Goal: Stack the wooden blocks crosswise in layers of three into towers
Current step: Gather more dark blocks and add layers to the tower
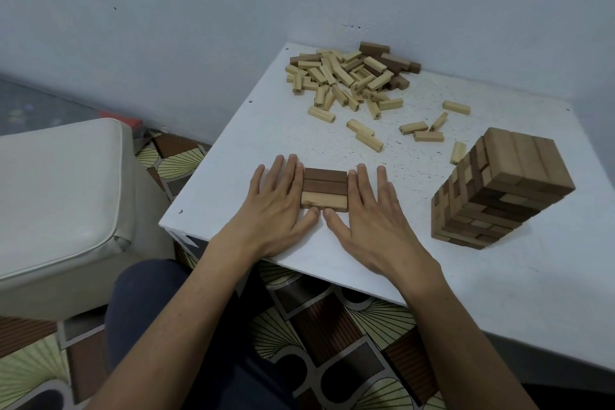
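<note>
Flanking block layer (pixel 324 189); hands (pixel 271 206) (pixel 376 223) flat

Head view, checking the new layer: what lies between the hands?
Head view: three blocks side by side, two dark, one light, between left hand and right hand.

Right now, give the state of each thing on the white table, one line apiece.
Three-block wooden layer, two dark, one pale: lying side by side.
Left hand: open, flat against the layer's left side.
Right hand: open, flat against its right side.
Tall wooden block tower: standing, untouched.
Heap of loose wooden blocks: unstacked.
</note>
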A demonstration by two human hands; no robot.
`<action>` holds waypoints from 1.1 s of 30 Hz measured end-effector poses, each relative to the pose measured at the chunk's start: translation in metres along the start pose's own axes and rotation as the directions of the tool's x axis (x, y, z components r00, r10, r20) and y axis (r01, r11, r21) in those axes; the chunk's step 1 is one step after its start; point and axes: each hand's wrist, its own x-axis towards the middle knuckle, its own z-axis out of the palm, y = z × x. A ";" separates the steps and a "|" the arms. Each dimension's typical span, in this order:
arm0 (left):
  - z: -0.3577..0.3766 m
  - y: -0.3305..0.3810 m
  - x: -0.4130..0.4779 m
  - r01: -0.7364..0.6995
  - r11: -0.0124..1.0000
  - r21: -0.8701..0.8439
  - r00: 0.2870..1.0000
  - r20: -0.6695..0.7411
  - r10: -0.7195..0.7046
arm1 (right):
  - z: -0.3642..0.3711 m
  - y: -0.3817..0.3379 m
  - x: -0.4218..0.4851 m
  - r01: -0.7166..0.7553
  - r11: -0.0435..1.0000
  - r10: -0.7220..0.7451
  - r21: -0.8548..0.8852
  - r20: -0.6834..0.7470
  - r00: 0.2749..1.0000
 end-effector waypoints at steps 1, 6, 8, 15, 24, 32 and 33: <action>0.000 0.001 -0.001 0.001 1.000 -0.001 1.000 -0.001 -0.001 | 0.000 -0.001 0.000 -0.002 1.000 0.002 0.002 0.003 1.000; 0.000 0.001 0.000 -0.001 1.000 0.001 1.000 -0.005 0.001 | 0.000 -0.001 -0.001 -0.005 1.000 0.005 0.018 0.000 1.000; 0.001 0.001 -0.001 -0.002 1.000 0.002 1.000 -0.009 0.002 | 0.000 -0.002 -0.001 -0.002 1.000 0.002 0.028 -0.004 1.000; -0.019 -0.018 0.002 -0.058 0.991 -0.123 0.998 -0.016 0.056 | -0.016 0.008 -0.001 0.076 0.974 -0.066 0.215 -0.052 0.996; -0.032 -0.026 0.018 -0.188 0.926 -0.328 0.982 -0.076 0.172 | -0.033 0.011 0.007 0.129 0.929 -0.136 0.347 -0.004 0.991; -0.031 -0.027 0.021 -0.171 0.914 -0.368 0.985 -0.059 0.161 | -0.032 0.008 0.008 0.171 0.923 -0.161 0.344 -0.058 0.985; -0.032 -0.026 0.020 -0.174 0.913 -0.370 0.985 -0.069 0.160 | -0.033 0.007 0.007 0.176 0.925 -0.164 0.337 -0.064 0.984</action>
